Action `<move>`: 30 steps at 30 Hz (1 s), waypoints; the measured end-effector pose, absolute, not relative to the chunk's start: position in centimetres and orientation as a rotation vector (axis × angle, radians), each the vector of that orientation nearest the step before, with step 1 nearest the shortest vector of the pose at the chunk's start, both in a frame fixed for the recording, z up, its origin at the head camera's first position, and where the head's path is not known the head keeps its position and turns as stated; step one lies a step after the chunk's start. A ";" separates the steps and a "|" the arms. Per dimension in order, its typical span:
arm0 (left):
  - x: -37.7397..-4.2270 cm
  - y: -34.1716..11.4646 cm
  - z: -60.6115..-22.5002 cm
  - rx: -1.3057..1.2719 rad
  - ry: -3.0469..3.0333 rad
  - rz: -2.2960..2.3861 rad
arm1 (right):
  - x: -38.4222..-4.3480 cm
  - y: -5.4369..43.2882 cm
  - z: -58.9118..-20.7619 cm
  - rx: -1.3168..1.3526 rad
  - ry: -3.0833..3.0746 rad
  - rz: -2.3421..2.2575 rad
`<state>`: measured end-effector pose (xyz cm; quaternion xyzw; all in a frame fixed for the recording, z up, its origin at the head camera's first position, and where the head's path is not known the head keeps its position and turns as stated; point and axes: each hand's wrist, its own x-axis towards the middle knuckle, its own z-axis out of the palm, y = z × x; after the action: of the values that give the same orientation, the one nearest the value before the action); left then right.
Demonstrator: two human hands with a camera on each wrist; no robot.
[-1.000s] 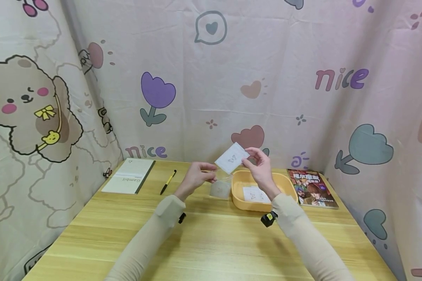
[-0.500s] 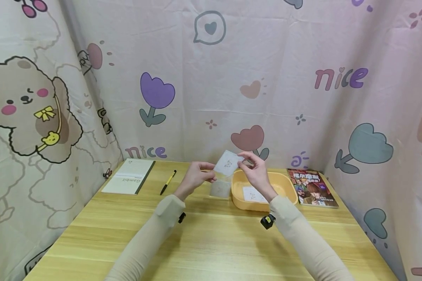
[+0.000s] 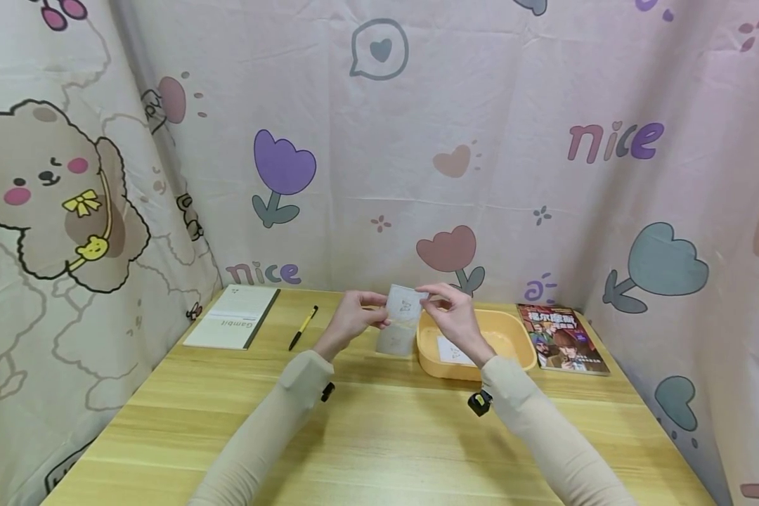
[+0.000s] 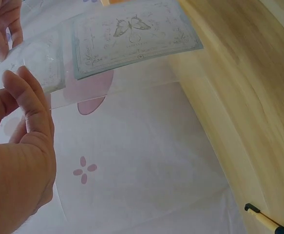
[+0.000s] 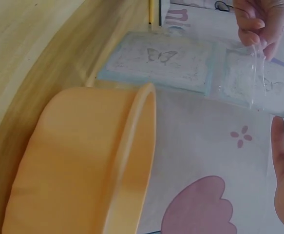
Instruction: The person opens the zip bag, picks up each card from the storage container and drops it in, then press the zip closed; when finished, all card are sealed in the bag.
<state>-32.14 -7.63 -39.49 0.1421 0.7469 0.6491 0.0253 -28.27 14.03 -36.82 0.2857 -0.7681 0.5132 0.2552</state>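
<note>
My left hand (image 3: 353, 322) pinches the edge of a clear plastic sleeve (image 4: 127, 95) held up over the back of the table. One butterfly card (image 5: 161, 58) lies in the sleeve's lower part. My right hand (image 3: 454, 320) pinches the corner of a second butterfly card (image 3: 405, 303), whose lower part sits inside the sleeve's mouth. In the right wrist view, the plastic opening overlaps this card, and the left hand (image 5: 261, 22) grips beside it. The right fingertips are at the card's outer edge. Below the right hand is a yellow basket (image 3: 504, 336) with white cards (image 3: 453, 350) inside.
A notebook (image 3: 232, 316) and a yellow and black pen (image 3: 303, 328) lie at the back left. To the basket's right lies a colourful comic magazine (image 3: 563, 339). A printed curtain (image 3: 367, 154) hangs behind the wooden table (image 3: 379, 436).
My right hand has moved left and down with its card, turning the card upright and into line with the sleeve's mouth. The left hand has stayed in place with the sleeve.
</note>
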 end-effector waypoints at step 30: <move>-32.1 -7.8 -39.5 0.469 2.265 2.034 | -31.2 15.1 -41.6 0.742 -2.227 1.342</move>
<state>-32.09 -7.78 -39.49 0.1521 0.7350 0.6600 0.0308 -31.17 15.06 -41.57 0.2680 -0.8040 0.4844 0.2172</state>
